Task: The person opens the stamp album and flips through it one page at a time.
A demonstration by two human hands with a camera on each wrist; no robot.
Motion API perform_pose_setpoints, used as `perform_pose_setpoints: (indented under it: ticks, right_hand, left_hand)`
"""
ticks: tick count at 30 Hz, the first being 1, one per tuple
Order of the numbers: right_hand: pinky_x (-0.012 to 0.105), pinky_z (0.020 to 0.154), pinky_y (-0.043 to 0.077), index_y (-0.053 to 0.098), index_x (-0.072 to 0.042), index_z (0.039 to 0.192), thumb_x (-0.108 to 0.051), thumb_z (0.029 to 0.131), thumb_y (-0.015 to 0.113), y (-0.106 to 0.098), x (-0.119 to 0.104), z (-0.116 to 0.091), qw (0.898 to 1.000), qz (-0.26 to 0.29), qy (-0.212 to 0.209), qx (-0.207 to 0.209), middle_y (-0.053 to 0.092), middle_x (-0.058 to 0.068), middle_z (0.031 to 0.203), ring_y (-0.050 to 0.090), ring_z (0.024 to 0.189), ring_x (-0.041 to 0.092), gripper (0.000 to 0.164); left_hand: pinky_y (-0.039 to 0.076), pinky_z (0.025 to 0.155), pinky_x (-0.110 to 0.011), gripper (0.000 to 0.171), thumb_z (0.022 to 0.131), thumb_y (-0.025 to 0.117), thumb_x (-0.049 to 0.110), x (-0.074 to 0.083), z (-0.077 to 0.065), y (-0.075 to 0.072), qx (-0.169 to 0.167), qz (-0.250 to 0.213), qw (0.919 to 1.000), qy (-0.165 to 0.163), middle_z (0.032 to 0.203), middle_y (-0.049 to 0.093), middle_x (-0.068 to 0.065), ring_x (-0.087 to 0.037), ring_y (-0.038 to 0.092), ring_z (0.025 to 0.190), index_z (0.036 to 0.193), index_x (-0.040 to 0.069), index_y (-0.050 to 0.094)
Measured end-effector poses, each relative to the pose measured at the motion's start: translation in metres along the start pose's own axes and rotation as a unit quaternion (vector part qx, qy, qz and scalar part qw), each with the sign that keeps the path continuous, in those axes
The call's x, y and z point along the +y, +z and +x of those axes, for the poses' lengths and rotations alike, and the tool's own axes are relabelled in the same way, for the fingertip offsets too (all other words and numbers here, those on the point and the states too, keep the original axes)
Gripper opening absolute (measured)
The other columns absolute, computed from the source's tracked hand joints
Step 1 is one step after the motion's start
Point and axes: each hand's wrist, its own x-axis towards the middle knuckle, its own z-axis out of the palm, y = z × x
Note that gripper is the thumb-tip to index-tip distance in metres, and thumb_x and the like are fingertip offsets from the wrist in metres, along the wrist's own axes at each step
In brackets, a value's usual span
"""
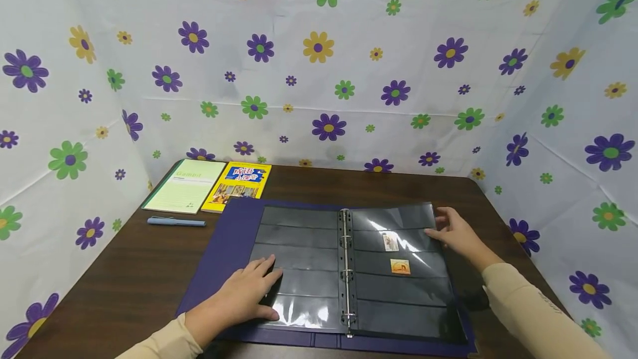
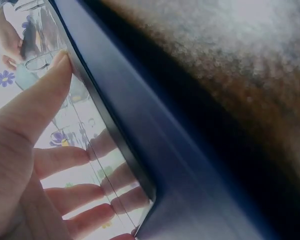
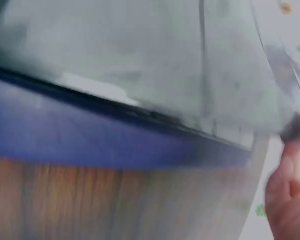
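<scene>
A purple ring-binder stamp album (image 1: 224, 248) lies spread out on the table, with black pocket pages on both sides of its metal rings (image 1: 345, 270). My left hand (image 1: 244, 292) rests on the lower left page (image 1: 304, 259), fingers spread; in the left wrist view its fingertips (image 2: 92, 192) touch the glossy surface. At the upper right edge of the right-hand album page (image 1: 399, 303), my right hand (image 1: 461, 237) pinches the sheet between thumb and fingers, and that edge is raised. Two stamps, a pale one (image 1: 391, 241) and an orange one (image 1: 400, 266), sit in its pockets.
A pale green notebook (image 1: 184, 187) and a yellow book (image 1: 239, 181) lie at the back left, the book close to the album's corner. In front of them is a blue pen (image 1: 176, 221). Flower-patterned cloth (image 1: 279, 71) surrounds the dark wooden table (image 1: 109, 276).
</scene>
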Motion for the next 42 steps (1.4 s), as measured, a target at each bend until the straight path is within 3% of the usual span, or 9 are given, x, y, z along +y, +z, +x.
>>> perform_pose_setpoints:
  ticks: [4, 8, 13, 22, 25, 30, 33, 36, 42]
  right_hand:
    - [0.031, 0.05, 0.047, 0.042, 0.015, 0.106, -0.018, 0.093, 0.059, -0.014, -0.001, -0.015, 0.988, 0.109, 0.022, -0.107, 0.052, 0.009, 0.069, 0.049, 0.053, 0.014, 0.039]
    - [0.03, 0.049, 0.046, 0.04, 0.011, 0.084, -0.011, 0.098, 0.049, -0.024, -0.004, -0.024, 0.967, 0.178, 0.0, -0.183, 0.044, 0.0, 0.057, 0.048, 0.05, 0.012, 0.028]
    - [0.029, 0.041, 0.034, 0.044, 0.001, 0.078, -0.015, 0.097, 0.053, -0.035, -0.032, -0.022, 0.97, 0.2, 0.006, -0.141, 0.044, -0.002, 0.055, 0.036, 0.043, 0.01, 0.026]
    - [0.03, 0.04, 0.034, 0.049, 0.003, 0.086, -0.024, 0.094, 0.059, -0.049, -0.11, -0.009, 0.986, 0.146, 0.004, -0.087, 0.045, 0.0, 0.055, 0.036, 0.041, 0.011, 0.029]
    - [0.031, 0.045, 0.041, 0.051, 0.003, 0.087, -0.024, 0.093, 0.059, -0.048, -0.134, -0.004, 0.989, 0.122, -0.001, -0.082, 0.045, 0.002, 0.055, 0.042, 0.043, 0.015, 0.028]
    - [0.036, 0.049, 0.046, 0.049, 0.0, 0.073, -0.019, 0.093, 0.057, -0.039, -0.172, 0.007, 0.993, 0.056, -0.043, -0.091, 0.049, 0.008, 0.052, 0.054, 0.048, 0.029, 0.028]
    - [0.037, 0.046, 0.048, 0.047, -0.002, 0.066, -0.016, 0.09, 0.054, -0.027, -0.196, 0.016, 0.995, 0.012, -0.051, -0.083, 0.052, 0.011, 0.05, 0.057, 0.046, 0.032, 0.028]
    - [0.039, 0.047, 0.051, 0.048, -0.003, 0.063, -0.016, 0.088, 0.051, -0.014, -0.22, 0.026, 0.996, -0.024, -0.044, -0.076, 0.055, 0.012, 0.051, 0.059, 0.044, 0.029, 0.028]
    - [0.036, 0.045, 0.05, 0.048, -0.005, 0.06, -0.02, 0.086, 0.051, 0.009, -0.256, 0.039, 0.994, -0.059, -0.037, -0.08, 0.06, 0.012, 0.053, 0.06, 0.043, 0.023, 0.03]
  left_hand:
    - [0.04, 0.086, -0.059, 0.085, 0.069, 0.073, 0.056, -0.001, 0.0, 0.0, 0.006, 0.0, 1.0, 0.002, 0.142, 0.037, -0.023, -0.041, 0.037, 0.126, 0.132, 0.005, 0.051]
    - [0.04, 0.086, -0.059, 0.084, 0.069, 0.073, 0.056, -0.001, 0.001, -0.002, 0.009, 0.003, 0.9999, 0.006, 0.141, 0.037, -0.024, -0.041, 0.037, 0.126, 0.132, 0.004, 0.052]
    - [0.041, 0.085, -0.059, 0.084, 0.068, 0.074, 0.056, 0.0, 0.002, -0.003, 0.012, 0.003, 0.9999, 0.005, 0.141, 0.039, -0.024, -0.041, 0.038, 0.125, 0.131, 0.004, 0.053]
    - [0.041, 0.084, -0.058, 0.084, 0.067, 0.075, 0.057, 0.001, 0.005, -0.005, 0.002, 0.01, 0.9999, -0.004, 0.14, 0.04, -0.022, -0.039, 0.04, 0.124, 0.13, 0.006, 0.054]
    - [0.042, 0.083, -0.057, 0.08, 0.069, 0.073, 0.058, 0.0, 0.009, -0.011, -0.009, -0.004, 0.9999, -0.012, 0.138, 0.042, -0.022, -0.04, 0.042, 0.122, 0.128, 0.006, 0.056]
    - [0.048, 0.079, -0.048, 0.059, 0.082, 0.063, 0.054, 0.009, 0.031, -0.047, 0.032, -0.075, 0.9954, -0.05, 0.123, 0.055, -0.016, -0.033, 0.055, 0.107, 0.115, 0.005, 0.063]
    - [0.05, 0.065, -0.036, 0.044, 0.089, 0.057, 0.05, 0.026, 0.049, -0.082, 0.093, -0.134, 0.9851, -0.055, 0.093, 0.064, -0.002, -0.019, 0.061, 0.08, 0.102, 0.009, 0.066]
    - [0.045, 0.055, -0.031, 0.039, 0.092, 0.05, 0.051, 0.05, 0.064, -0.115, 0.127, -0.198, 0.9714, -0.036, 0.069, 0.059, 0.006, -0.012, 0.056, 0.062, 0.085, 0.016, 0.065]
    - [0.046, 0.05, -0.034, 0.058, 0.088, 0.042, 0.065, 0.097, 0.082, -0.154, 0.079, -0.298, 0.9513, 0.007, 0.061, 0.061, 0.003, -0.014, 0.06, 0.055, 0.07, 0.014, 0.062]
